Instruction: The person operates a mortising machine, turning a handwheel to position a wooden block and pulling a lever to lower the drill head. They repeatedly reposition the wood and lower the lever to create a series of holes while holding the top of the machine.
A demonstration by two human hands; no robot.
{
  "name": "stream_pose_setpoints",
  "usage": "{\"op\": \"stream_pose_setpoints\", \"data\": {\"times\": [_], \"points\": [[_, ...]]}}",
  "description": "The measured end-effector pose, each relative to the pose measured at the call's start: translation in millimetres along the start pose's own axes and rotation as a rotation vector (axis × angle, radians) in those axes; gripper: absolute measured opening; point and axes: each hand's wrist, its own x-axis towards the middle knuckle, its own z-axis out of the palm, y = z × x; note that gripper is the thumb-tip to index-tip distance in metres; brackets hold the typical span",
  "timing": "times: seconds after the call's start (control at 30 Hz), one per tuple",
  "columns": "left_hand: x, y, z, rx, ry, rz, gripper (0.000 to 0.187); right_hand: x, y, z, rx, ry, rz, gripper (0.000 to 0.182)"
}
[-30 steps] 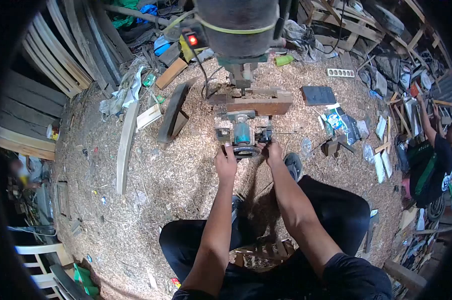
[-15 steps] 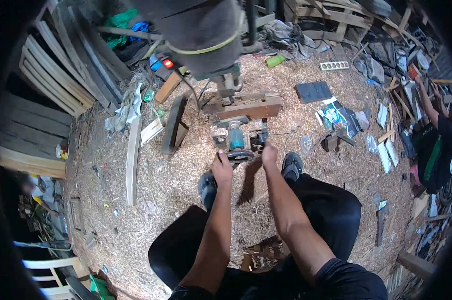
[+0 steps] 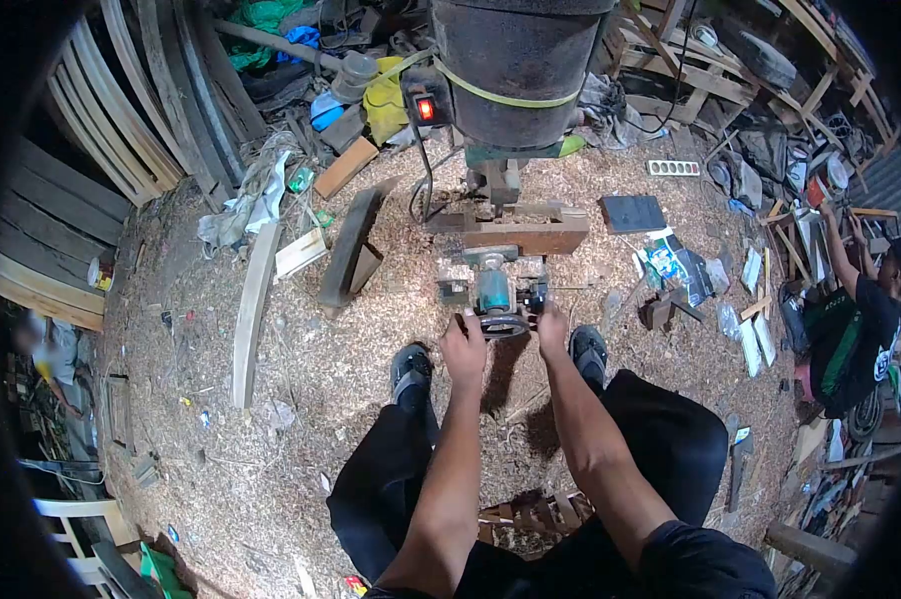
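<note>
My left hand (image 3: 462, 349) is closed on the left rim of a dark handwheel (image 3: 504, 326) at the front of a floor-standing machine. Just right of the wheel, by a black fitting (image 3: 535, 298), my right hand (image 3: 552, 331) has its fingers curled; what they grip is hidden. Behind the wheel is a green machine part (image 3: 492, 290). A brown wooden block (image 3: 526, 238) lies across the machine, below the spindle head (image 3: 497, 182). Above them hangs a large dark cylindrical housing (image 3: 520, 75) with a yellow band. Beside it a switch (image 3: 426, 109) glows red.
Wood shavings cover the floor (image 3: 301, 349). A dark timber piece (image 3: 355, 245) and a long pale board (image 3: 257, 314) lie left. On the right are a black slab (image 3: 632, 214) and a power strip (image 3: 673, 168). Another person (image 3: 855, 319) is at far right; one more (image 3: 56, 354) at far left.
The view has shifted, so the machine and both hands appear farther right and slightly lower, and more of the dark housing shows. Both hands stay at the handwheel.
</note>
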Motion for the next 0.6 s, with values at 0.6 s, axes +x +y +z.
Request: {"op": "stream_pose_setpoints", "data": {"times": [0.6], "points": [[-0.1, -0.7, 3.6, 0.023, 0.052, 0.034, 0.038, 67.8, 70.8, 10.4, -0.147, 0.255, -0.120, 0.044]]}}
